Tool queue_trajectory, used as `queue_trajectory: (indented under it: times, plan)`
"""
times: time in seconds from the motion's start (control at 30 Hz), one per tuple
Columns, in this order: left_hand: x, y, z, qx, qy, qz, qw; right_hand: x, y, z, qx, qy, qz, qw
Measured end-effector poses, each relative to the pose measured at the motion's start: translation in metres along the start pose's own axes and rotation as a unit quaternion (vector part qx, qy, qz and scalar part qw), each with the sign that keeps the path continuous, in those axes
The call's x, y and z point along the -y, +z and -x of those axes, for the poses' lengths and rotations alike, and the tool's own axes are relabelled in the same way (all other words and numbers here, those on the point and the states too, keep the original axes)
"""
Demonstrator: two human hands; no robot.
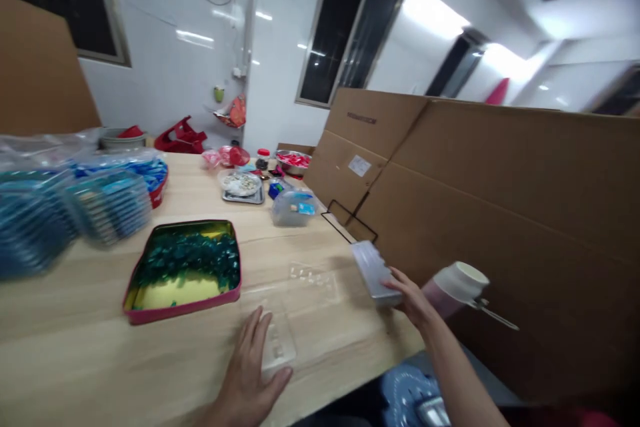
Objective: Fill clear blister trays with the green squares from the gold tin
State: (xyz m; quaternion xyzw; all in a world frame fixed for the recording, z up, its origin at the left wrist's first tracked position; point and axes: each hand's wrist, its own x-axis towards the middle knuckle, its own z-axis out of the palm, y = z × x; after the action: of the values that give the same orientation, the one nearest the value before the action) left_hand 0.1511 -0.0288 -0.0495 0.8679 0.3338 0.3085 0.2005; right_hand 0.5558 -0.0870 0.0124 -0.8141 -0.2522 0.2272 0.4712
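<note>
The left hand (247, 373) lies flat near the front edge of the pale wood-grain surface (75, 360), fingers spread apart, resting on a clear moulded plastic blister tray (280, 340) without gripping it. The right hand (413, 297) is closed around the end of a narrow translucent grey plastic case (374, 272), close to the surface's right edge. Just beyond that hand lies a white-and-pink cylindrical flask (450, 288), with a slim metal utensil (493, 313) beside its mouth.

The main risk, I'd judge, sits at that right edge: the case is held only at one end, so a loose grip or a sharp tilt could let it slip, and a wide swing could knock the flask. The clear tray is thin and light, so uneven pressure might make it skid or flex. Further left, a shallow red-rimmed tin tray (183, 271) holds a heap of teal-green pieces; a careless sweep of the arm could jolt them out. Bags of blue packaged items (75, 203) crowd the surface's far left, and could slide into the tin if nudged.
</note>
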Motion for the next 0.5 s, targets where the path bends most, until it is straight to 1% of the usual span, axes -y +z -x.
queue_trajectory:
  times: [0.07,0.1,0.17,0.23,0.3,0.33,0.37,0.4,0.47,0.5]
  plan:
    - [-0.006,-0.003,0.004,0.015,-0.027,0.025,0.999,-0.001,0.003,0.014,0.033,0.03,-0.087,0.995]
    - [-0.01,-0.005,0.004,0.011,-0.035,0.034,0.999,0.001,0.007,0.023,0.048,0.031,-0.121,0.991]
    - [-0.02,-0.014,0.003,-0.026,-0.029,0.038,0.999,0.005,0.023,0.048,0.07,0.014,-0.158,0.985]
    - [-0.03,-0.029,0.0,-0.099,0.019,0.021,0.995,0.012,0.047,0.084,0.112,-0.002,-0.18,0.977]
    - [-0.037,-0.047,0.0,-0.174,0.09,-0.013,0.98,0.021,0.077,0.13,0.163,-0.008,-0.187,0.969]
    - [-0.039,-0.057,0.001,-0.199,0.121,-0.034,0.972,0.025,0.094,0.155,0.191,-0.007,-0.186,0.964]
    - [-0.04,-0.067,0.004,-0.214,0.143,-0.054,0.965,0.03,0.111,0.18,0.227,-0.005,-0.194,0.954]
    - [-0.038,-0.076,0.009,-0.215,0.155,-0.073,0.962,0.035,0.128,0.202,0.269,-0.001,-0.207,0.941]
    - [-0.028,-0.093,0.021,-0.185,0.165,-0.103,0.963,0.046,0.162,0.24,0.363,0.032,-0.252,0.897]
    - [-0.02,-0.101,0.028,-0.161,0.166,-0.116,0.966,0.05,0.177,0.254,0.403,0.048,-0.273,0.872]
